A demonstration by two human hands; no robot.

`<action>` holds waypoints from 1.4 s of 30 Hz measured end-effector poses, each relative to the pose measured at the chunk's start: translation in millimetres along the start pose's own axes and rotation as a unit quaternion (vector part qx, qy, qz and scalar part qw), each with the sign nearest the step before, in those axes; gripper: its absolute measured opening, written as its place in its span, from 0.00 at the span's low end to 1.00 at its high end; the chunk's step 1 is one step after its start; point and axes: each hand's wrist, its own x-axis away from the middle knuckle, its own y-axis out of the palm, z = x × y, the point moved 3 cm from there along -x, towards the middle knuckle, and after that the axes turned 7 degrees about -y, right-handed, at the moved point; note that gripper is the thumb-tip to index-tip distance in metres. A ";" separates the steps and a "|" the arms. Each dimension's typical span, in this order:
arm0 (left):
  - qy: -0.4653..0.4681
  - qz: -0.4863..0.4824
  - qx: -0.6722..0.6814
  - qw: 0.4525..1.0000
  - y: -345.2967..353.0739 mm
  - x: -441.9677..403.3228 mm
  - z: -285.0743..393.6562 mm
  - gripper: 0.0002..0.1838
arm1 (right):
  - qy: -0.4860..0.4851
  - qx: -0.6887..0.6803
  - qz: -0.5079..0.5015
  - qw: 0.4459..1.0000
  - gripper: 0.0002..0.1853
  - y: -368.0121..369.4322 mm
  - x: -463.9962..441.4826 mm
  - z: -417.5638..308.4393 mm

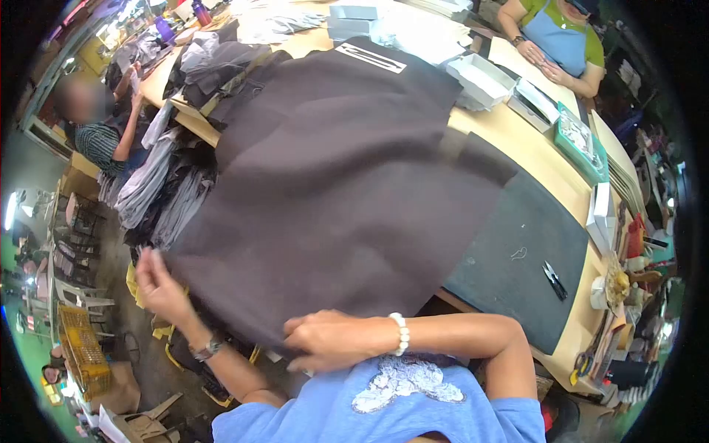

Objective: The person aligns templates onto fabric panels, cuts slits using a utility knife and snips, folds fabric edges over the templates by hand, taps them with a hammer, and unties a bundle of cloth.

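Note:
A large dark brown piece of fabric [317, 199] spreads over the table and hangs over its near edge, with soft folds across its middle. At its left corner my left hand [162, 292] has its fingers pinched together, slightly blurred, on the fabric's edge. My right hand [332, 341], with a white bead bracelet above it, is closed on the near edge of the same fabric, close to my body. A cream slotted template [371, 57] lies on the far end of the fabric.
Thread snips [554, 280] lie on a dark mat [509, 258] at right. White boxes [484, 80] and a green tray [580, 144] line the right side. Garment piles [159, 184] hang at left. One person [100, 125] is at left, another [554, 44] across the table.

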 end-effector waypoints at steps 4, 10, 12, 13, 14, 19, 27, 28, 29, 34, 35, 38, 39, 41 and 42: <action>0.120 0.135 -0.021 0.983 -56.3 -96.1 31.1 0.12 | -0.082 -0.259 -0.063 0.960 0.17 -35.3 -41.3 -73.9; 0.158 0.082 0.175 0.968 27.5 -199.6 121.0 0.10 | -0.191 -0.363 0.171 0.896 0.20 -113.6 -35.7 -101.8; 0.174 0.002 0.184 0.967 88.7 -196.6 138.0 0.10 | -0.097 -0.363 0.238 0.895 0.22 -145.0 -18.4 -85.2; 0.193 -0.039 0.175 0.965 123.1 -191.1 143.1 0.10 | -0.079 -0.353 0.295 0.884 0.21 -156.8 -11.8 -65.2; 0.251 -0.071 0.172 0.950 157.1 -179.9 146.3 0.09 | -0.035 -0.286 0.339 0.896 0.20 -171.4 -1.5 -44.7; 0.293 -0.214 0.112 0.925 314.3 -122.3 145.4 0.09 | 0.190 0.001 0.435 0.880 0.18 -222.1 65.8 65.6; 0.246 -0.258 0.075 0.931 470.8 -89.1 198.0 0.10 | 0.099 -0.120 0.676 0.721 0.18 -292.5 128.7 142.4; 0.234 -0.269 0.071 0.931 483.4 -85.1 204.0 0.10 | 0.104 -0.120 0.695 0.701 0.19 -301.8 133.2 151.2; 0.248 -0.257 0.053 0.932 492.9 -82.7 209.9 0.10 | 0.110 -0.121 0.713 0.682 0.19 -311.4 137.1 159.8; 0.338 -0.181 0.013 0.923 519.7 -66.6 225.8 0.17 | 0.163 -0.040 0.763 0.624 0.20 -337.7 137.1 174.9; 0.363 -0.169 0.027 0.916 522.1 -56.1 224.8 0.19 | 0.170 -0.028 0.762 0.624 0.20 -338.1 135.5 179.7; 0.406 -0.230 0.059 0.882 509.5 -2.2 221.2 0.28 | 0.203 0.051 0.751 0.626 0.21 -344.5 145.5 217.0; 0.399 -0.313 0.057 0.860 500.8 19.6 215.4 0.32 | 0.215 0.089 0.748 0.621 0.21 -345.1 146.0 214.6; 0.395 -0.404 -0.051 0.824 479.3 62.5 203.2 0.36 | 0.247 0.165 0.733 0.612 0.20 -336.2 142.6 200.8; 0.400 -0.415 -0.070 0.814 481.6 76.7 188.8 0.37 | 0.207 0.260 0.739 0.586 0.17 -329.3 139.3 194.2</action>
